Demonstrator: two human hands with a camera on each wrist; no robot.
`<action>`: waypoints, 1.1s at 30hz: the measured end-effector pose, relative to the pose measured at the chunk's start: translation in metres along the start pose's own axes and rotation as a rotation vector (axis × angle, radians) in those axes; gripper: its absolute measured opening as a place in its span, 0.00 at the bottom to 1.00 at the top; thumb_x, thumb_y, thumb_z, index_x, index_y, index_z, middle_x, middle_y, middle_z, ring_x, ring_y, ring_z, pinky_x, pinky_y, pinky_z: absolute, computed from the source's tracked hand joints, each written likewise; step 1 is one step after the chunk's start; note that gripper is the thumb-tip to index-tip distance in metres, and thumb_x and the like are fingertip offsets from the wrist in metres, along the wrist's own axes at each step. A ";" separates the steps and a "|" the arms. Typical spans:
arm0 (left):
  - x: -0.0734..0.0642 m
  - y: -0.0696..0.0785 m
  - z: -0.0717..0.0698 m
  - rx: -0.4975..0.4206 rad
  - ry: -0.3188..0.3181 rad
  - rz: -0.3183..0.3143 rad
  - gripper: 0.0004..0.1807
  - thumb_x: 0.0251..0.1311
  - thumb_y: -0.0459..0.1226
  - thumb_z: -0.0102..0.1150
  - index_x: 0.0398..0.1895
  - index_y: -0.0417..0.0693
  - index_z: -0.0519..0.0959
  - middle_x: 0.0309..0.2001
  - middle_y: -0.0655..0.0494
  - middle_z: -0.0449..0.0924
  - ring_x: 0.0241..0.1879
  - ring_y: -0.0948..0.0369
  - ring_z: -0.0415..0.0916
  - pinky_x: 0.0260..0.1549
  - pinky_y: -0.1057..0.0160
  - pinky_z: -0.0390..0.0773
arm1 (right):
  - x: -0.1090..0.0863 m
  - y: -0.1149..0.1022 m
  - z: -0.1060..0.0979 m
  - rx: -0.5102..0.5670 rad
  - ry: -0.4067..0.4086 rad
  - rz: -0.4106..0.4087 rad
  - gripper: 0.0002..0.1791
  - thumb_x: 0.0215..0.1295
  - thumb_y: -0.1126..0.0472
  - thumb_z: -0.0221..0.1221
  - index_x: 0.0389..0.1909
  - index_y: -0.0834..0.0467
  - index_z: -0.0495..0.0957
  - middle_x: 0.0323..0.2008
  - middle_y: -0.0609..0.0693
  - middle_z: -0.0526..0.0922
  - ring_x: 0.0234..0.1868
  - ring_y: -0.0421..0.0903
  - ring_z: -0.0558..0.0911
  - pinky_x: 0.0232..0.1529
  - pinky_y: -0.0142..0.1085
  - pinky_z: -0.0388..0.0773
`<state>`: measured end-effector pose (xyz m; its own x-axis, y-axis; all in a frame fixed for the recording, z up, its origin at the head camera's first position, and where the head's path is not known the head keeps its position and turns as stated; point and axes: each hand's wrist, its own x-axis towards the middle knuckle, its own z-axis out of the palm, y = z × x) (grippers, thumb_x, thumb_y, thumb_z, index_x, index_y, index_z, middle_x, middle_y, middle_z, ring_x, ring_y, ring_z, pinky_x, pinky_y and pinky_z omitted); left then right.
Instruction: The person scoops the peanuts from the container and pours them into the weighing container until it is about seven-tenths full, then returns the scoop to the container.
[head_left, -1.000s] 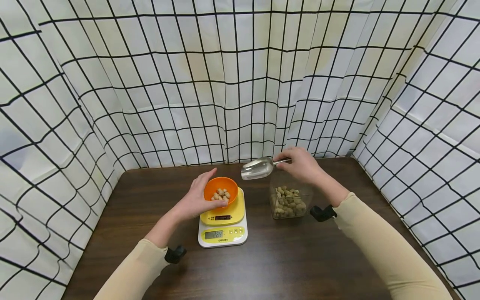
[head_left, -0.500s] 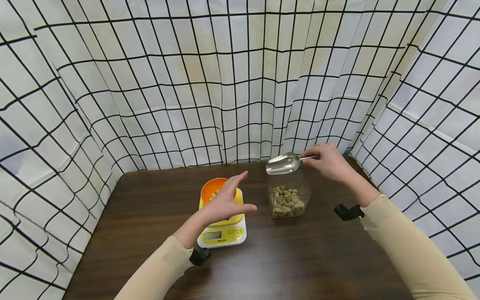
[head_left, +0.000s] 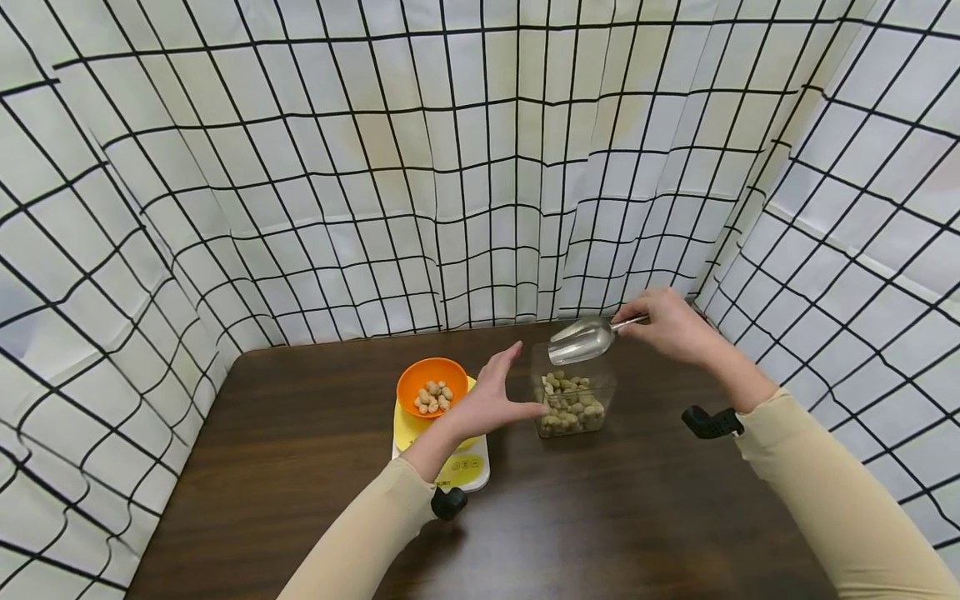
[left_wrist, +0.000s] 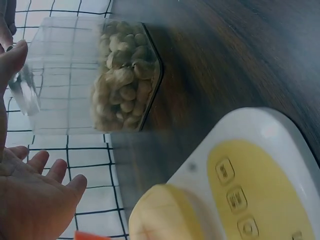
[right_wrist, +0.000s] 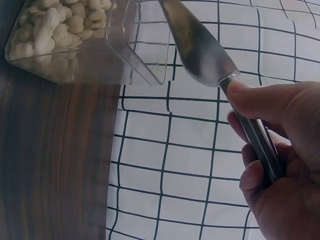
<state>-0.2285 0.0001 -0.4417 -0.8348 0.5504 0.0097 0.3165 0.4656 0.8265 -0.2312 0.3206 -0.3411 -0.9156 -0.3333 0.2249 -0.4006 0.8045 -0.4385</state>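
My right hand (head_left: 663,323) grips the handle of a metal scoop (head_left: 581,341), whose bowl is above the mouth of a clear square container (head_left: 606,390). Peanuts in shells (left_wrist: 120,85) fill the lower part of that container. My left hand (head_left: 491,400) reaches toward the container's left side, thumb and fingers spread and holding nothing. Behind it, an orange bowl (head_left: 405,385) with some peanuts (head_left: 432,397) in it sits on a yellow and white kitchen scale (head_left: 467,471). My left forearm hides the scale's display in the head view.
A dark wooden table (head_left: 300,450) carries everything. White curtains with a black grid (head_left: 337,208) close off the back and both sides, hanging right behind the table's far edge.
My left hand has moved right, away from the orange bowl and toward the clear container. The right hand has drawn the scoop right, then lowered it slightly over the container.
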 end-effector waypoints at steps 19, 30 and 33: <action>0.023 -0.002 0.016 -0.048 -0.035 -0.029 0.62 0.54 0.60 0.73 0.83 0.71 0.40 0.82 0.59 0.43 0.80 0.52 0.41 0.71 0.39 0.55 | 0.004 -0.013 0.014 -0.225 -0.068 -0.003 0.07 0.68 0.65 0.66 0.44 0.58 0.88 0.38 0.52 0.80 0.41 0.54 0.70 0.44 0.48 0.64; 0.026 -0.004 0.015 -0.045 -0.044 -0.012 0.61 0.54 0.59 0.73 0.84 0.68 0.42 0.80 0.59 0.49 0.76 0.56 0.51 0.71 0.43 0.59 | 0.012 -0.028 0.018 -0.326 -0.064 -0.056 0.05 0.65 0.66 0.68 0.40 0.59 0.89 0.35 0.52 0.79 0.37 0.53 0.69 0.43 0.47 0.64; 0.026 -0.004 0.015 -0.044 -0.046 -0.015 0.61 0.54 0.60 0.73 0.84 0.67 0.43 0.80 0.60 0.50 0.76 0.56 0.51 0.71 0.44 0.59 | 0.014 -0.030 0.020 -0.345 -0.066 -0.057 0.06 0.64 0.68 0.67 0.40 0.59 0.89 0.35 0.53 0.79 0.38 0.53 0.69 0.42 0.47 0.65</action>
<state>-0.2447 0.0232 -0.4537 -0.8172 0.5756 -0.0283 0.2830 0.4435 0.8504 -0.2323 0.2820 -0.3417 -0.8970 -0.4040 0.1792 -0.4257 0.8987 -0.1049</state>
